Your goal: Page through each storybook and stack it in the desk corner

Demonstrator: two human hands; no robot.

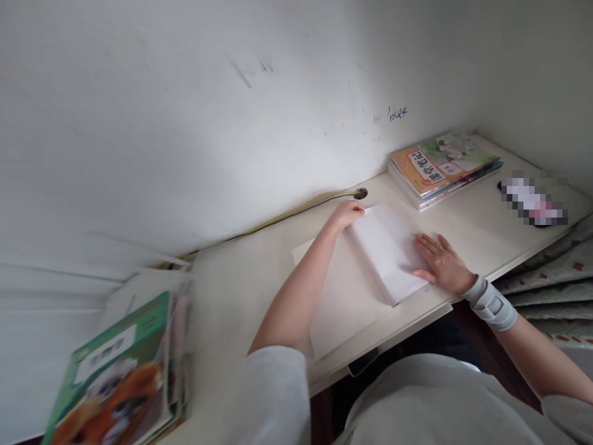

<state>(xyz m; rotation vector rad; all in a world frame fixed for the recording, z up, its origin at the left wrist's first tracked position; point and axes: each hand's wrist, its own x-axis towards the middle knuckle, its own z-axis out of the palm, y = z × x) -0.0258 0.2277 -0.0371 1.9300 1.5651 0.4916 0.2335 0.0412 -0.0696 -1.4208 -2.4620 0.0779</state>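
Observation:
A white book or sheet (386, 250) lies on a larger pale sheet of paper (340, 303) on the cream desk (245, 290). My left hand (346, 214) pinches the book's far corner, fingers closed on its edge. My right hand (440, 262) lies flat on the book's near right side, fingers stretched out. A grey wrist band (490, 304) wraps my right wrist.
A stack of colourful books (442, 167) sits at the desk's far right by the wall. Another stack with a green-covered book (120, 377) stands at the left. A cable (287, 213) runs along the wall to a desk hole (361, 193). A blurred-out object (532, 201) lies at right.

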